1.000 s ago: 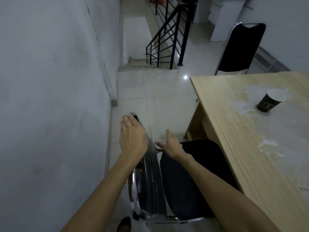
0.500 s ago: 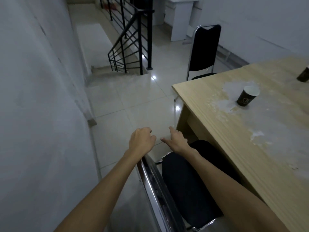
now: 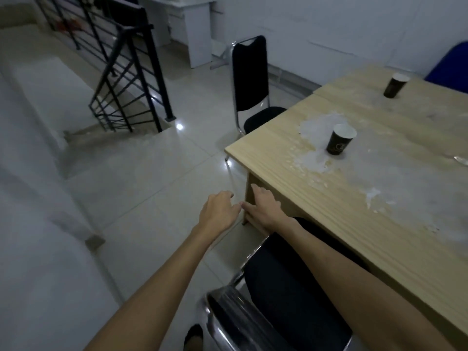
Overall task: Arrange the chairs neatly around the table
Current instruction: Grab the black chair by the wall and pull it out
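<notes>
A black chair with a chrome frame (image 3: 278,287) stands below my arms, its seat pushed under the long side of the wooden table (image 3: 354,224). Its plastic-wrapped backrest (image 3: 228,320) is at the bottom edge. My left hand (image 3: 219,211) hovers over the floor beside the table's corner, fingers loosely curled, holding nothing. My right hand (image 3: 263,206) is next to it with fingers stretched out, empty. A second black chair (image 3: 250,77) stands at the table's short end, its seat partly under the top. A blue chair (image 3: 450,64) shows at the far right.
Two dark paper cups (image 3: 340,141) (image 3: 395,84) stand on the table among white smears. A black stair railing (image 3: 126,72) guards an open stairwell at the back left. A white wall runs close on the left. A white desk (image 3: 192,29) stands behind.
My left hand has come off the near chair's backrest, and both hands now hover ahead of the chair near the table's corner. The view has swung right, showing more of the table.
</notes>
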